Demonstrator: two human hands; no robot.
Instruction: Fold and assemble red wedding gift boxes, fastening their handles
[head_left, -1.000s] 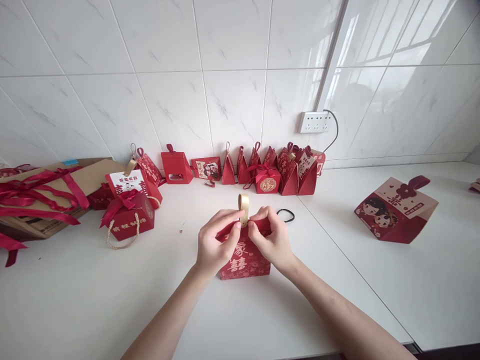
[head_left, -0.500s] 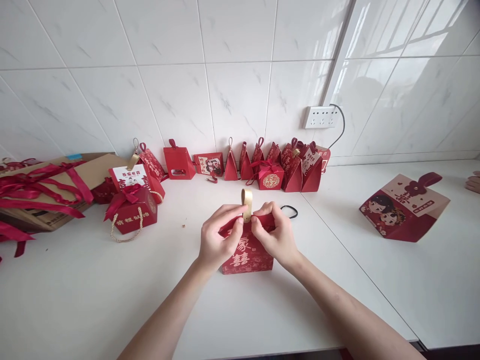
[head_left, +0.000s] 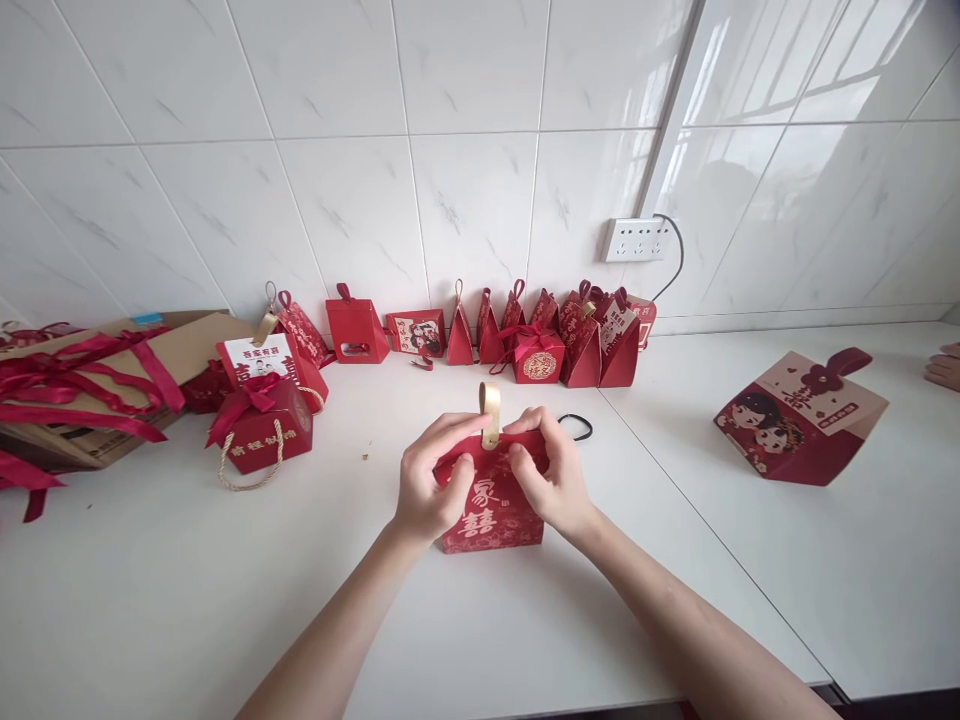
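Note:
A red gift box with pale Chinese characters stands upright on the white table in front of me. A gold loop handle rises from the middle of its top edge. My left hand grips the upper left of the box, thumb on the front face and fingers over the top edge. On the upper right, my right hand grips it the same way. The fingertips behind the top edge are partly hidden.
Several red gift boxes line the tiled wall. At left are a rope-handled box and a cardboard box under red ribbons. A black loop lies behind my right hand. A larger box and another person's hand are at right.
Both thumbs have slid down and apart from the base of the gold handle onto the box's front face. The box stays in place between my hands.

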